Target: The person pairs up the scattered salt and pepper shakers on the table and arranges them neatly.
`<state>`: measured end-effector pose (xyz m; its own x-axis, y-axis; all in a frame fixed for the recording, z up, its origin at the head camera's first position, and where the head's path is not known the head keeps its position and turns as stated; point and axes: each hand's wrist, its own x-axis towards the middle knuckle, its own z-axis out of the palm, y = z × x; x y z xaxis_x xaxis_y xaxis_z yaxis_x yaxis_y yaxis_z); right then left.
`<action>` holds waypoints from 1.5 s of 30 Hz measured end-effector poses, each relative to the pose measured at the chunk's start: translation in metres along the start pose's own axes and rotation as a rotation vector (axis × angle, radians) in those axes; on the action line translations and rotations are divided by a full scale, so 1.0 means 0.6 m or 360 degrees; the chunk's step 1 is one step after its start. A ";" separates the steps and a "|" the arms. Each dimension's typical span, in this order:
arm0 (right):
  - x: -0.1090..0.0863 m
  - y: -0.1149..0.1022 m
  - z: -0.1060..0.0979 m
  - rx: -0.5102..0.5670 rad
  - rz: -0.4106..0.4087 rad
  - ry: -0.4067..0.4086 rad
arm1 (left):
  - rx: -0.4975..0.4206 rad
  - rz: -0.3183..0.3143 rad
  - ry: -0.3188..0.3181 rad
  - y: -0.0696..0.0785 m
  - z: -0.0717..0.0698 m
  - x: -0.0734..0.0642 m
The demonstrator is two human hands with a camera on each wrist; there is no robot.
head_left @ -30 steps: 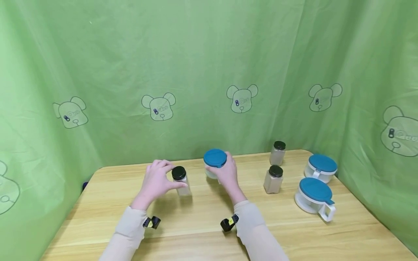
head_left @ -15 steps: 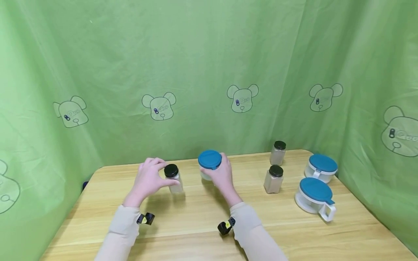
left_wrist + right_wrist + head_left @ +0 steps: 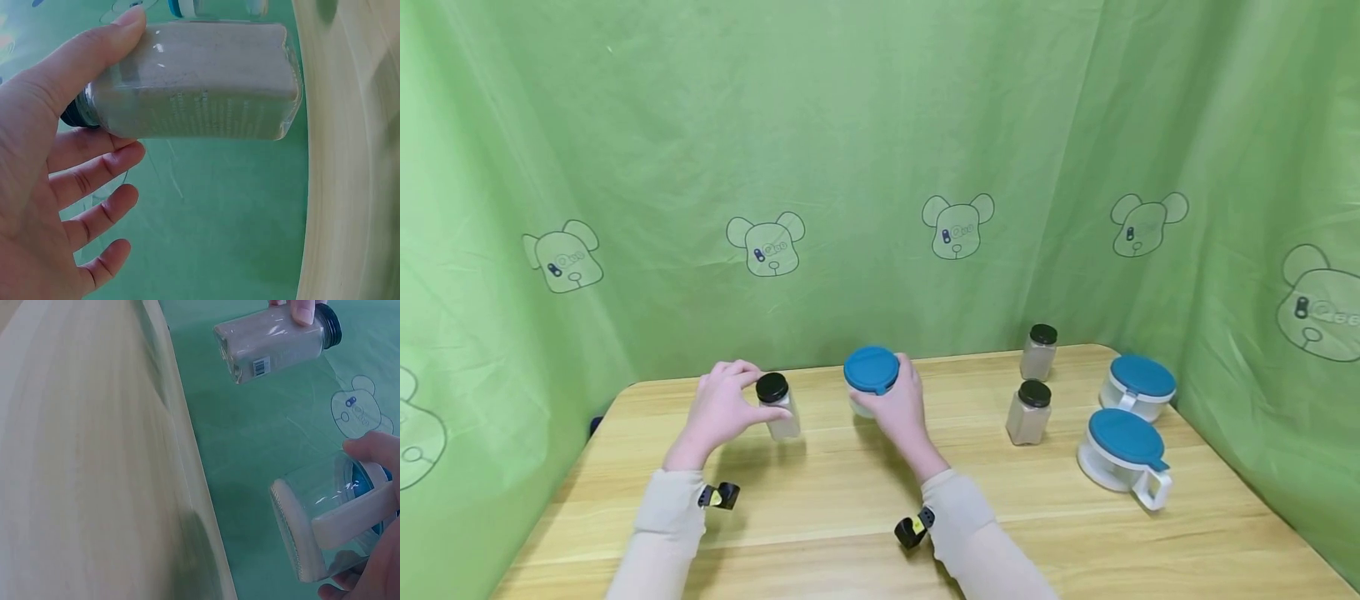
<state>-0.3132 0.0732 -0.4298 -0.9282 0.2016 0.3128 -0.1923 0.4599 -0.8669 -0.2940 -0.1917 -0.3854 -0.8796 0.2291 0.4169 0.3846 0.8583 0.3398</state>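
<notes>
My left hand (image 3: 718, 408) pinches a clear square jar (image 3: 784, 423) with a black screw lid between thumb and index finger, near its neck. Pale powder fills much of this jar, as the left wrist view shows, and the other fingers spread loosely below. To its right, my right hand (image 3: 897, 407) grips a round clear container (image 3: 300, 531) with a blue lid (image 3: 871, 370) and a white handle (image 3: 353, 515). Thumb and fingers reach round it just under the lid. In the right wrist view a gap shows between the bases of both vessels and the wooden table (image 3: 87, 462).
On the table's right side stand two more black-lidded jars, a rear jar (image 3: 1038, 357) and a nearer jar (image 3: 1028, 415). Further right are two blue-lidded containers, one at the back (image 3: 1138, 388) and one in front (image 3: 1120, 450). A green curtain (image 3: 865, 150) hangs behind the table.
Both hands have moved left, carrying the jar and the container with them. The left hand has travelled a little further, so the two stand slightly wider apart. The other vessels have stayed put.
</notes>
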 end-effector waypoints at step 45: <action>-0.081 -0.060 0.104 0.0007 -0.0097 -0.0179 | -0.0158 -0.0296 -0.0179 -0.115 -0.060 -0.024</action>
<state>-0.2813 -0.0071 -0.4380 -0.9445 0.0752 0.3197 -0.2505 0.4643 -0.8495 -0.2977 -0.2707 -0.3847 -0.9614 0.1256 0.2446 0.2336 0.8425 0.4855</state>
